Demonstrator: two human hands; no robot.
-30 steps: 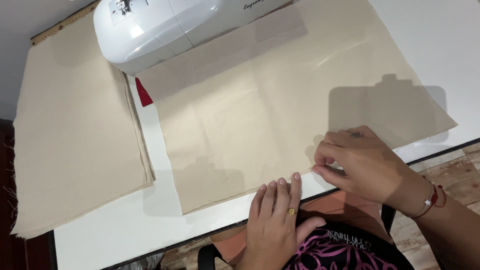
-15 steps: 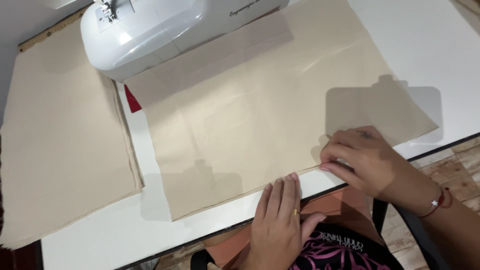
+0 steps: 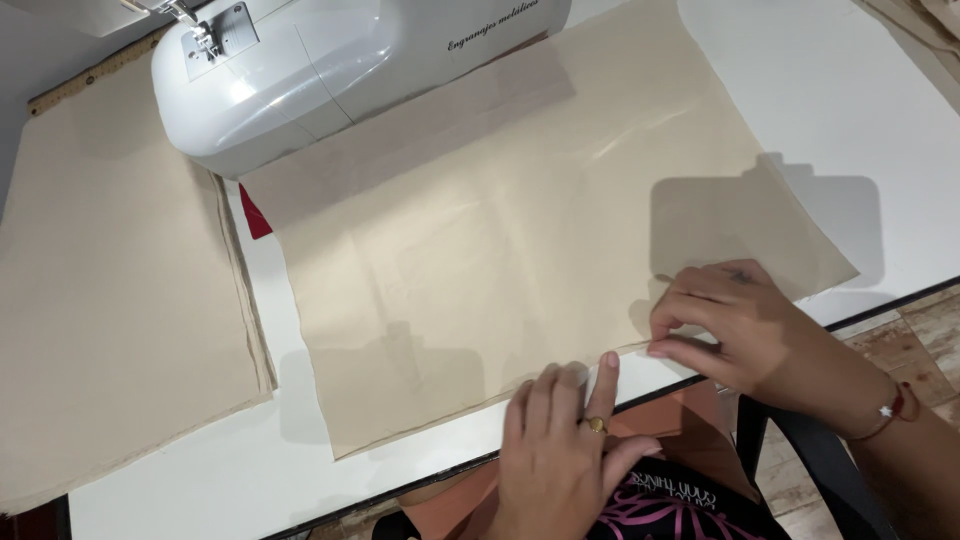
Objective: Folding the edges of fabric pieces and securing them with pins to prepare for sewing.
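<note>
Left hand (image 3: pixel 560 450) flat, palm down, fingers (image 3: pixel 607 375) extended — right hand (image 3: pixel 735 325) curled, fingertips pinching.

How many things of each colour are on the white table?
Beige: 2, the flat beige cloth sheet under both hands, and the beige cloth stack beside it.
White: 1, the white plastic sewing machine.
Red: 1, a small red scrap peeking out by the machine.
Total: 4.
The left hand and right hand press the sheet's near edge.
</note>
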